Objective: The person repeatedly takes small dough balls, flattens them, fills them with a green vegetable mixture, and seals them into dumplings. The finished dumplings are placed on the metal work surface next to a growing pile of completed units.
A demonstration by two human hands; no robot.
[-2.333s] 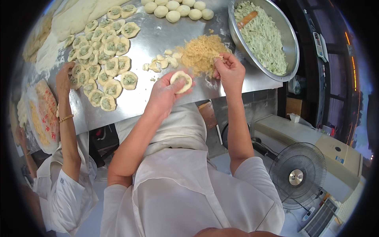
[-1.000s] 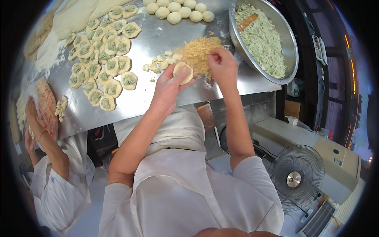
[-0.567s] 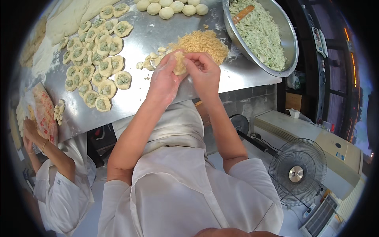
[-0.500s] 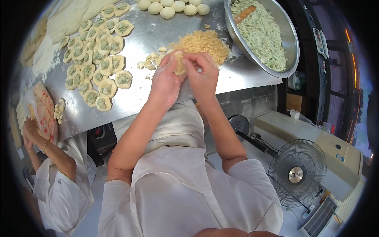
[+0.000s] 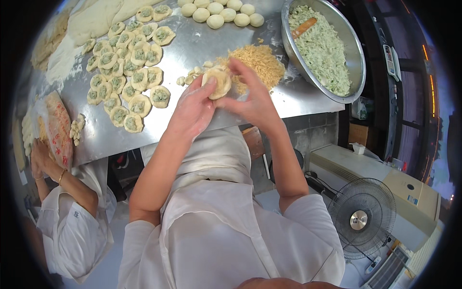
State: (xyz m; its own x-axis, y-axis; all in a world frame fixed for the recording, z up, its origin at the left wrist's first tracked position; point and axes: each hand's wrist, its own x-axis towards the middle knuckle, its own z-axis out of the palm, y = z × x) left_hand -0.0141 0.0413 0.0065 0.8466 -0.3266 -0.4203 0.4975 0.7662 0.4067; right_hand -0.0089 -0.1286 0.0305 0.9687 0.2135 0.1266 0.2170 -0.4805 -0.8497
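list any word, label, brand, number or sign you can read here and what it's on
No text can be read reliably.
Plastic bag at the left: red print, too blurred to read.
Co-worker's white sleeve: small dark mark, too small.
Fan hub: tiny marking, too small.
Beige appliance: blue-and-white sticker, too small.
Dough round in the left hand: no text.

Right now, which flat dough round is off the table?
The round in the left hand, held up beside the spread right hand. The other rounds lie grouped on the table, green filling showing.
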